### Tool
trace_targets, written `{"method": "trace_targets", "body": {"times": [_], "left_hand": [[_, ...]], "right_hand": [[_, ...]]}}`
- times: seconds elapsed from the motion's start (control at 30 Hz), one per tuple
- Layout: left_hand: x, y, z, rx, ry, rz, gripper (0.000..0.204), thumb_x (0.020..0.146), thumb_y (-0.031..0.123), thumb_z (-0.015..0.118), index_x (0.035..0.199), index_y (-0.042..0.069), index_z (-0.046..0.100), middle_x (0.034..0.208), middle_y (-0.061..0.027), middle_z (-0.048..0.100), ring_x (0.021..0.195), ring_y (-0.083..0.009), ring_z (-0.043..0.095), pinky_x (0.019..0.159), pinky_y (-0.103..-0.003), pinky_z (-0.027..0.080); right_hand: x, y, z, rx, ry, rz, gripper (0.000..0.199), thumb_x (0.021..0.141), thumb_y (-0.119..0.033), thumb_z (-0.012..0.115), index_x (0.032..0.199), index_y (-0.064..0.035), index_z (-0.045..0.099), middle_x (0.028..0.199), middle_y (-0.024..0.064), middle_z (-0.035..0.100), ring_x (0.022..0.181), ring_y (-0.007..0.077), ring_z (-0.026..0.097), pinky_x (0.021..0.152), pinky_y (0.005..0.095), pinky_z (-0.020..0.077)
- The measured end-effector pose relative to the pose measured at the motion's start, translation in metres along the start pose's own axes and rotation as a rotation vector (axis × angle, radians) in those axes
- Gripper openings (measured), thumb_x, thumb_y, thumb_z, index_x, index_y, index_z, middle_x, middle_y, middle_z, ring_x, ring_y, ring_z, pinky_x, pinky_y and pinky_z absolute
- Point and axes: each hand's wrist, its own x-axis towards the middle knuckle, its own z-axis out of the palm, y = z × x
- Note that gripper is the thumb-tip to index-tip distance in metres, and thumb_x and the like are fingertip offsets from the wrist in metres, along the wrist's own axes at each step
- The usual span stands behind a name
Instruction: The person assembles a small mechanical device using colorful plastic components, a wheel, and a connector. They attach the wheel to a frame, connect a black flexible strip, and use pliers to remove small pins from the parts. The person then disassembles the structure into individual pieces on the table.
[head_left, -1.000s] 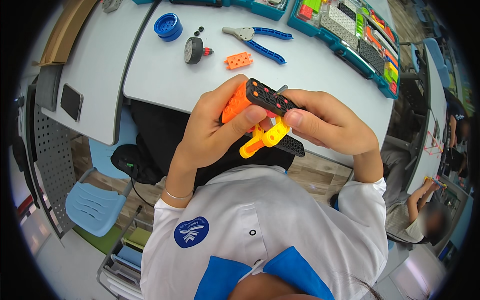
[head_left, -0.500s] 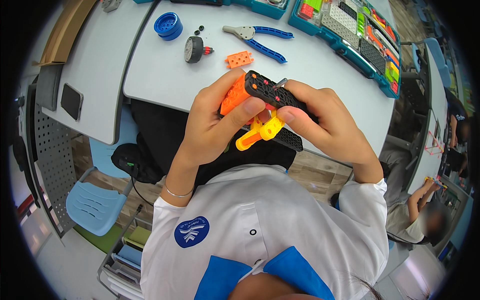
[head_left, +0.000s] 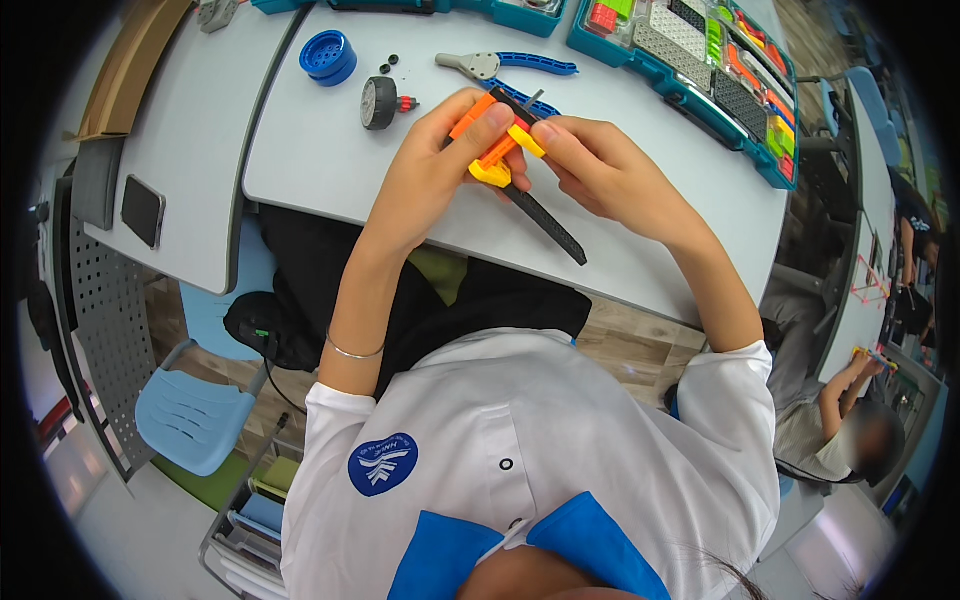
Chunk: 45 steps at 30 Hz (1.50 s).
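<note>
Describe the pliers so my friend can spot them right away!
On the white table, look left of the big teal case of colourful parts. The pliers lie just beyond the left hand, grey nose pointing left. Unlike the round blue piece and black wheel nearby, they have two long blue handles.

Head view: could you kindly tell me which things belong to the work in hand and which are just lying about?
Likely the work's own: block assembly in left hand and right hand; pliers; black-tyred wheel; blue hub; teal parts case.

Apparently just lying about: phone; brown box.
</note>
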Motion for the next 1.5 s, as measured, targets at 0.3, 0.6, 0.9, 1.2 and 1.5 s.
{"method": "trace_targets", "body": {"times": [0.3, 0.6, 0.9, 1.2, 1.5], "left_hand": [[0.009, 0.001, 0.010, -0.054, 0.155, -0.006, 0.038, 0.104, 0.036, 0.048, 0.110, 0.000, 0.060, 0.089, -0.0100, 0.067, 0.080, -0.0179, 0.070, 0.070, -0.029, 0.058], [0.008, -0.003, 0.018, 0.004, 0.158, 0.065, 0.038, 0.105, 0.031, 0.048, 0.112, -0.005, 0.058, 0.095, -0.0124, 0.066, 0.087, -0.0155, 0.068, 0.069, -0.030, 0.062], [0.009, -0.008, 0.016, 0.020, 0.168, 0.052, 0.038, 0.105, 0.029, 0.046, 0.112, -0.007, 0.056, 0.100, -0.0132, 0.065, 0.091, -0.0174, 0.068, 0.073, -0.032, 0.064], [0.011, -0.014, 0.016, -0.040, 0.183, 0.035, 0.038, 0.105, 0.028, 0.046, 0.112, -0.008, 0.055, 0.101, -0.0123, 0.060, 0.091, -0.0184, 0.068, 0.071, -0.033, 0.065], [0.010, -0.004, 0.003, -0.018, 0.263, 0.066, 0.041, 0.104, 0.030, 0.047, 0.115, -0.008, 0.057, 0.102, -0.0152, 0.064, 0.083, -0.0213, 0.070, 0.066, -0.033, 0.065]], "right_hand": [[0.002, -0.002, -0.007, -0.701, 0.567, -0.887, 0.043, 0.088, -0.034, 0.070, 0.116, -0.0024, 0.061, 0.107, 0.0128, 0.060, 0.097, 0.0270, 0.056, 0.083, 0.0365, 0.0445], [0.008, 0.005, 0.006, -0.751, 0.524, -0.876, 0.047, 0.077, -0.014, 0.079, 0.117, 0.0003, 0.059, 0.110, 0.0126, 0.058, 0.097, 0.0293, 0.055, 0.081, 0.0371, 0.0477], [0.019, 0.016, 0.010, -0.745, 0.541, -0.895, 0.046, 0.076, -0.009, 0.078, 0.116, 0.0021, 0.058, 0.110, 0.0136, 0.056, 0.098, 0.0305, 0.055, 0.083, 0.0376, 0.0483], [0.022, 0.021, 0.002, -0.719, 0.506, -0.890, 0.045, 0.077, -0.012, 0.076, 0.117, 0.0011, 0.058, 0.111, 0.0135, 0.057, 0.097, 0.0308, 0.056, 0.083, 0.0380, 0.0494], [0.015, 0.013, 0.002, -0.660, 0.546, -0.945, 0.044, 0.071, -0.012, 0.078, 0.111, -0.0020, 0.063, 0.107, 0.0104, 0.060, 0.094, 0.0273, 0.057, 0.079, 0.0354, 0.0472]]}}
